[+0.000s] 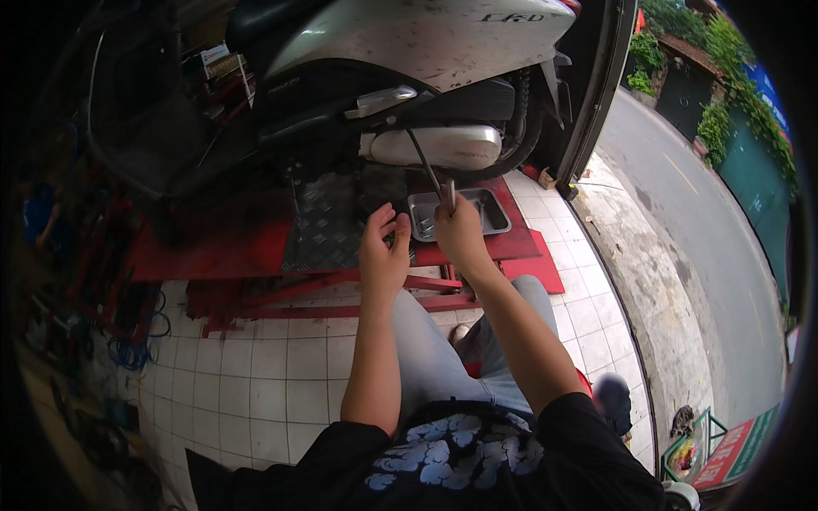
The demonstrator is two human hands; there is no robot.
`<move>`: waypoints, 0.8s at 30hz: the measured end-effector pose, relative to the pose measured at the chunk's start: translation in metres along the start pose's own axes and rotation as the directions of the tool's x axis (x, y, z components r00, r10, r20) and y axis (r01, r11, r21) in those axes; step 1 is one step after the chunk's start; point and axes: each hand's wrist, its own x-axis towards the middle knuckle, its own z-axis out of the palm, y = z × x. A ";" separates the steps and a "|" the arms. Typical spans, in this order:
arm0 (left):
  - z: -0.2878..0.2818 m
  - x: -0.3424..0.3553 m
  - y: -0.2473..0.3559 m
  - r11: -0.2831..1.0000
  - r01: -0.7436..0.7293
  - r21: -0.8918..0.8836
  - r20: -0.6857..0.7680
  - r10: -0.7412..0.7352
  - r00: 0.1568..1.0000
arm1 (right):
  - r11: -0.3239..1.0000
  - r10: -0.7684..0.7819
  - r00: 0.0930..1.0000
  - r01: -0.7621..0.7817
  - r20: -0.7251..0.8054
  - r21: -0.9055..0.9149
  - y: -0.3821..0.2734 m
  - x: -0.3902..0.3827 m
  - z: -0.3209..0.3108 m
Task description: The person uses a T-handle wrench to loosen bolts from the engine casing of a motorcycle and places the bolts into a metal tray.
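Note:
My right hand [460,228] is closed around a tool with a long dark rod [423,155] and a short metal piece that sticks up from the fist. From the fist the rod slants up and left to the silver cover [447,146] low on the scooter's side; whether its tip touches the scooter I cannot tell. Beside it, to the left, my left hand [383,247] hovers with loosely bent fingers apart, holding nothing. Partly behind my right hand, a shallow metal tray [508,228] holds a few small metal pieces too small to name.
A white and black scooter [417,38] stands on a red lift platform [213,247] with a dark chequered metal plate [328,223]. White floor tiles [264,366] lie below. Blue hose [129,353] coils at the left. To the right runs a street [673,170] beyond the doorway.

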 end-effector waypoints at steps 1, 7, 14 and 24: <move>0.000 0.001 0.000 1.000 0.010 0.002 0.003 -0.010 1.000 | 0.998 0.045 0.999 -0.044 -0.020 0.051 0.004 0.003 0.002; -0.005 0.001 0.003 0.999 0.046 0.009 0.035 -0.046 0.998 | 0.349 0.375 0.885 -0.411 0.276 0.842 -0.006 0.013 0.001; 0.000 -0.003 0.001 0.999 0.028 -0.016 0.069 -0.027 0.997 | 0.511 0.373 0.903 -0.391 0.212 0.766 -0.027 0.017 0.008; 0.001 0.001 -0.009 0.995 0.067 -0.078 0.099 -0.059 0.993 | 0.787 -0.272 0.957 0.280 0.099 -0.549 -0.026 0.006 -0.011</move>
